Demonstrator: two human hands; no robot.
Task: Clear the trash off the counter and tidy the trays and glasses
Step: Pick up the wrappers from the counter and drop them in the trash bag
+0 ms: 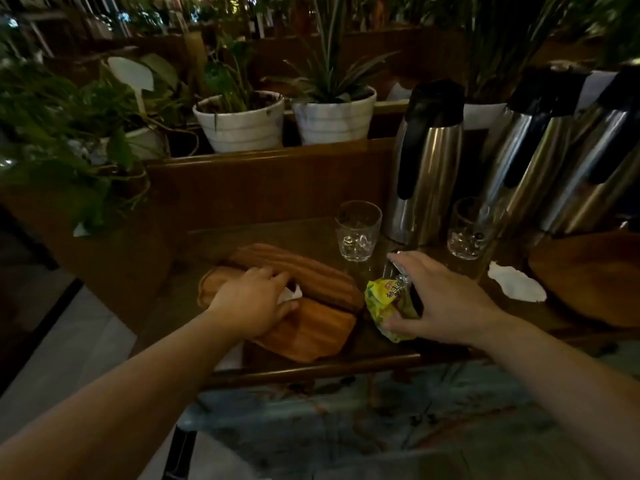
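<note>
Two wooden leaf-shaped trays (311, 327) lie overlapped on the dark counter (346, 355), the upper tray (304, 271) tilted across the lower. My left hand (256, 303) rests on them, fingers closed on a crumpled white tissue (291, 295). My right hand (429, 303) grips a yellow-green snack wrapper (388, 299) just right of the trays. Two clear glasses stand upright behind: one (357, 231) beyond the wrapper, another (467, 228) further right. A white napkin (516, 281) lies on the counter to the right.
Three steel thermos jugs stand at the back right, the nearest (429, 161) beside the glasses. A round wooden tray (588, 275) sits at the far right. Potted plants (242, 119) line the ledge behind the counter. A tiled floor lies to the left.
</note>
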